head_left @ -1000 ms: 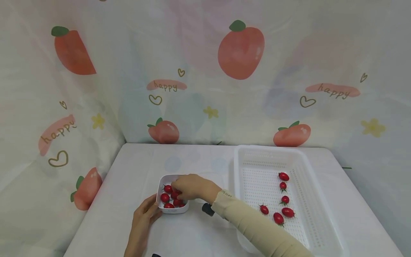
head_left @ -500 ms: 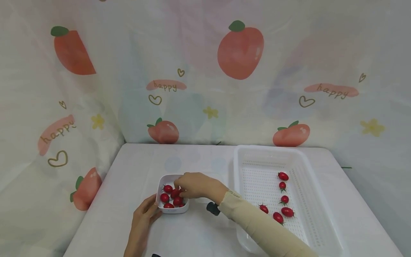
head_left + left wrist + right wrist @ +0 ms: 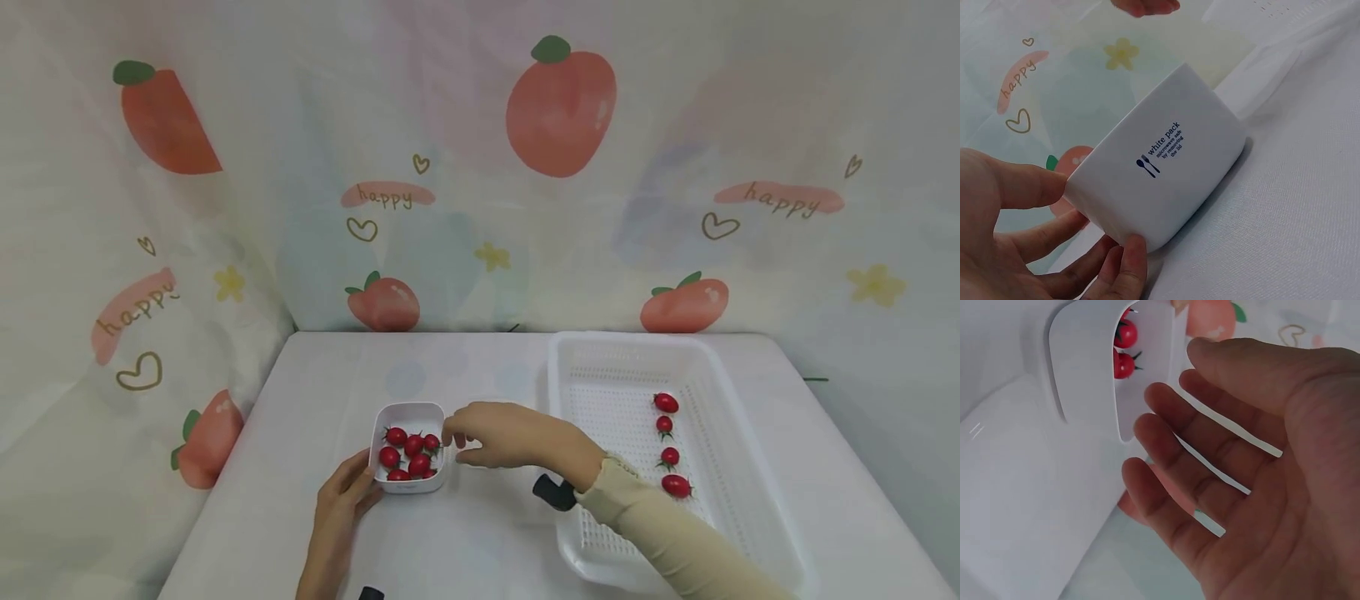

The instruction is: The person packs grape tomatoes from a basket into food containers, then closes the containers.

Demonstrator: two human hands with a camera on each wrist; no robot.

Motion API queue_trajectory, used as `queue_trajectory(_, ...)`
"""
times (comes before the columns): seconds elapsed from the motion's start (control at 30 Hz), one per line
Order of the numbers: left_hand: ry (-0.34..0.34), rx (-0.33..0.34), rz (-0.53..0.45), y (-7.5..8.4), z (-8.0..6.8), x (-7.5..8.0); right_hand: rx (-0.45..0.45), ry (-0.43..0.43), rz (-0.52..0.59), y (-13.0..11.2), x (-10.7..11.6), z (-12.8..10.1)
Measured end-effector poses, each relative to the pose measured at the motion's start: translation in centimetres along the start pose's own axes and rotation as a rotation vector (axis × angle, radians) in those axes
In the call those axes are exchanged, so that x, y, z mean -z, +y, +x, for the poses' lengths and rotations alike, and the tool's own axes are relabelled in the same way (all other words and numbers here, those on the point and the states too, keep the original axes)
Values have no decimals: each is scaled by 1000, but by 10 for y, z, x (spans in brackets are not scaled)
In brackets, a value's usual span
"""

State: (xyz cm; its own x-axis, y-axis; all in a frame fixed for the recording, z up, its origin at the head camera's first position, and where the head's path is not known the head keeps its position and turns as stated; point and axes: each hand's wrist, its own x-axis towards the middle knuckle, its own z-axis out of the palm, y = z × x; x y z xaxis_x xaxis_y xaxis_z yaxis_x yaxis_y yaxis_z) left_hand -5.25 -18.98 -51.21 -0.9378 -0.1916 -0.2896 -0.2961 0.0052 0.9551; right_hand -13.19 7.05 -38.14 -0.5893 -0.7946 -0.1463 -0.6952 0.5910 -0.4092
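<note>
A small white square bowl (image 3: pixel 408 414) holds several cherry tomatoes (image 3: pixel 411 450) on the white table. My left hand (image 3: pixel 363 485) grips its near left corner. In the left wrist view the left hand (image 3: pixel 1094 219) has its thumb and fingers curled round the bowl (image 3: pixel 1166 162), printed "white pack". My right hand (image 3: pixel 456 446) hovers just right of the bowl with relaxed fingers and holds nothing. The right wrist view shows the right hand (image 3: pixel 1179 406) as a bare open palm, with the bowl (image 3: pixel 1085 362) and its tomatoes (image 3: pixel 1124 334) beyond the fingertips.
A large white perforated basket (image 3: pixel 600 367) stands at the right with several cherry tomatoes (image 3: pixel 664 402) along its right half; my right sleeve (image 3: pixel 660 533) crosses its near corner. A fruit-print cloth (image 3: pixel 480 167) walls the back and left sides.
My right hand has come out of the bowl and moved right, now beside it and holding nothing. The left hand and the bowl have stayed put.
</note>
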Motion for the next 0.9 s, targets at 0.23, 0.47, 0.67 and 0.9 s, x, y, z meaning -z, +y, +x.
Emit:
queue_trajectory(0.23,13,-33,2,3,2,-4,-29,58,54,13,17,-52)
queue_trajectory(0.47,7,-28,9,4,0,-4,-83,103,88,29,26,-96)
queue_trajectory(0.67,-2,-30,-3,2,1,-3,-121,94,150,41,28,-122)
queue_trajectory(0.9,-11,-24,-6,-1,0,-2,-153,48,210,54,24,-145)
